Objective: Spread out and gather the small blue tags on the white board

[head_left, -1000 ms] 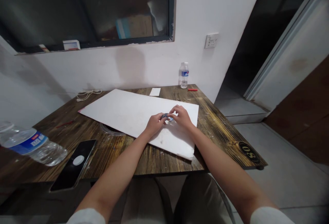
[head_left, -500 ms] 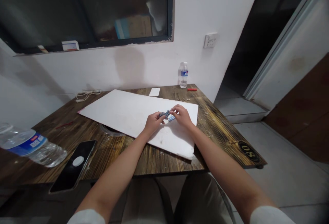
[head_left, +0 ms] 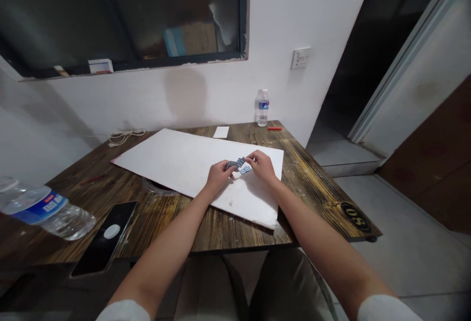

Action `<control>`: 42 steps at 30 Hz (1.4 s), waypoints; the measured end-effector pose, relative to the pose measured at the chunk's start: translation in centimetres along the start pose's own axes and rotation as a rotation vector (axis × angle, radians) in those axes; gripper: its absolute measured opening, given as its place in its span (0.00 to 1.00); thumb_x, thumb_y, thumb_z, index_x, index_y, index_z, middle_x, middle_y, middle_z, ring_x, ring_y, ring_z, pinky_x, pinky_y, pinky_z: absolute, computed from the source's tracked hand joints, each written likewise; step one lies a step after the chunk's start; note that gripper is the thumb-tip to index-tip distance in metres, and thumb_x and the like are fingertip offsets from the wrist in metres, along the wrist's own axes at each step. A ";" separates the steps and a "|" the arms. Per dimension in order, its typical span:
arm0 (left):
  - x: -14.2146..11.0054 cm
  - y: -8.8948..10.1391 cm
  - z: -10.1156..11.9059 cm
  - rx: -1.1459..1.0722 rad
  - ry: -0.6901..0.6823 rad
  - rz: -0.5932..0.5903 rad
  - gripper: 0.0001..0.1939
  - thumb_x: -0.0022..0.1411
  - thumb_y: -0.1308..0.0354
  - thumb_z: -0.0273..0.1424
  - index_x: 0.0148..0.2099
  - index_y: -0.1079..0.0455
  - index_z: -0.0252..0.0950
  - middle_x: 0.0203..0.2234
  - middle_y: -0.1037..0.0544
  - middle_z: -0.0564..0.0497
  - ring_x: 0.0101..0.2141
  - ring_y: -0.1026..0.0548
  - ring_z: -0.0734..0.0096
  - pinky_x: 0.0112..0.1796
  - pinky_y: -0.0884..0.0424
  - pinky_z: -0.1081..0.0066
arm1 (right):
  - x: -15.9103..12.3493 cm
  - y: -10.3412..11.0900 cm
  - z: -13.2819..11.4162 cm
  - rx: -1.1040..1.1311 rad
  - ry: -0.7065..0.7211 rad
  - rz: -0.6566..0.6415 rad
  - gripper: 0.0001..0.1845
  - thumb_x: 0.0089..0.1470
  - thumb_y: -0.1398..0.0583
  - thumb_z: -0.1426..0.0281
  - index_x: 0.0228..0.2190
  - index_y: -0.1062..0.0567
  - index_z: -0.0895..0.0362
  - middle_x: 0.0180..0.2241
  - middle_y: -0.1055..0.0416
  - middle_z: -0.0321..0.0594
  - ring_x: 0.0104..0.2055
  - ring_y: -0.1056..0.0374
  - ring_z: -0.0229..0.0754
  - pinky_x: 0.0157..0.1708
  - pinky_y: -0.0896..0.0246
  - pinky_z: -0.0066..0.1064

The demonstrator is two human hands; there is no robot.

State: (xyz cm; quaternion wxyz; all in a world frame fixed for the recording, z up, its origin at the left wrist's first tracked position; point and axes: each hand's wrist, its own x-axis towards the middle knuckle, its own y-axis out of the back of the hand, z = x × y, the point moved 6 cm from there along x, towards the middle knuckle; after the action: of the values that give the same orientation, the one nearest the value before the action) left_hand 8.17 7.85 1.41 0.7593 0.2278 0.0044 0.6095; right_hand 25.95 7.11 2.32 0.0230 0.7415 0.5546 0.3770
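Observation:
A small dark blue-grey strip with a segmented, zigzag look [head_left: 236, 164] stretches between my two hands, just over a white board [head_left: 165, 159]. My left hand [head_left: 218, 173] pinches its left end between thumb and fingers. The fingers of my right hand [head_left: 261, 166] are closed at its right end. Right below the strip is a small light-blue and white piece [head_left: 245, 170]. I cannot tell whether it lies on the board or joins the strip. The strip's exact kind is too small to make out.
A phone [head_left: 105, 237] with a white disc and a large water bottle [head_left: 47, 208] lie at the left on the wooden table [head_left: 316, 198]. Farther back are a cable [head_left: 127, 136], a white card [head_left: 221, 132], a small bottle [head_left: 263, 108] and a red stick-like item [head_left: 274, 128].
The dark strip is turned and spread out a little more between my fingers, showing more of its segments. Both hands stay almost in place.

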 end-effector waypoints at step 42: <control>0.4 -0.3 -2.1 -0.152 0.078 0.038 0.15 0.63 0.50 0.43 0.39 0.35 0.36 0.25 0.29 0.55 0.15 0.37 0.81 0.16 0.43 0.77 | -1.0 -0.4 0.6 -0.348 -0.155 -0.129 0.05 0.51 0.35 0.66 0.28 0.23 0.54 0.35 0.26 0.45 0.43 0.37 0.51 0.41 0.48 0.39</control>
State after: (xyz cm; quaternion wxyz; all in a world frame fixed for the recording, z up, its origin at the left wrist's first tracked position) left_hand 7.92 8.91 -0.43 0.7619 0.1457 -0.0164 0.6309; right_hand 25.87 6.65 1.10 0.2174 0.7160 0.5241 0.4067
